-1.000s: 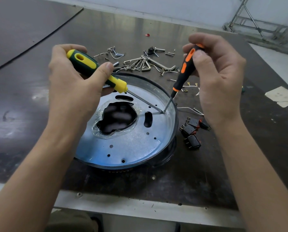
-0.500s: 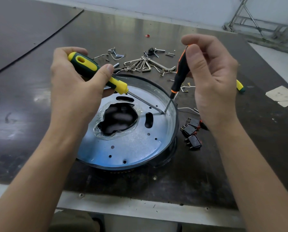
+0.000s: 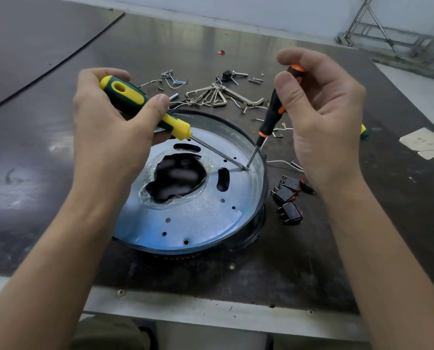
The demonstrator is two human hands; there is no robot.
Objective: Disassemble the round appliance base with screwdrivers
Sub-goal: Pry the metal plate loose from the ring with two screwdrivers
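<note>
Galvanised steel, dull and faintly blue under the light, forms the flat plate of the round appliance base [image 3: 198,213], which sits on the dark, scuffed worktop [image 3: 299,261] near its front edge. A black rim rings the plate, small round holes and two oblong slots pierce it, and a ragged central opening is edged with crinkled clear film.

The left hand [image 3: 109,132] has its fingers wrapped tight around the chunky yellow-and-dark-green rubbery handle of a screwdriver [image 3: 145,107], whose thin steel shaft slants down to the right. The right hand [image 3: 322,122] pinches the slim black-and-orange handle of a second screwdriver [image 3: 274,107] between thumb and fingertips, its shaft steeply tilted. Both tips meet at one spot on the plate's right part, just beside the longer slot.

Behind the base lies a scatter of bright metal: a fanned set of hex keys [image 3: 210,94], bent wire clips, loose screws and thin wires. Just right of the base, three black boxy rocker switches [image 3: 287,198] with brass terminals lie clustered together. Farther right, a pale scrap of paper [image 3: 423,142] rests flat on the worktop.
</note>
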